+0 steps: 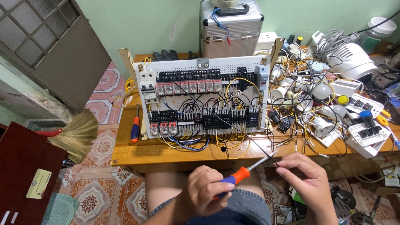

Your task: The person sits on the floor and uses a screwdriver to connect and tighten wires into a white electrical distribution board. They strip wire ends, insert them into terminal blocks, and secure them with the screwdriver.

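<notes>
Closest in, the left hand (pixel 208 189) is curled tight around the orange-and-blue handle of a screwdriver (pixel 243 172), fingers fully wrapped, shaft angled up toward the right. The right hand (pixel 306 176) sits just beside the tip, fingers bent and pinched shut on a thin black wire (pixel 235 127) that runs up and away to the board. Both hands hover over the lap, just short of the wooden table (pixel 162 153).

On the table stands one white wiring panel (pixel 200 101), tilted back, packed with black relays and yellow, black and blue wires. A second screwdriver (pixel 135 128), orange and blue, lies at its left end. That makes two screwdrivers in view. To the right, a jumble of white bulbs, sockets and switches (pixel 339 109), too tangled to count. Behind the panel, one silver metal case (pixel 230 30) stands against the green wall. One broom (pixel 75 134) leans at far left.
</notes>
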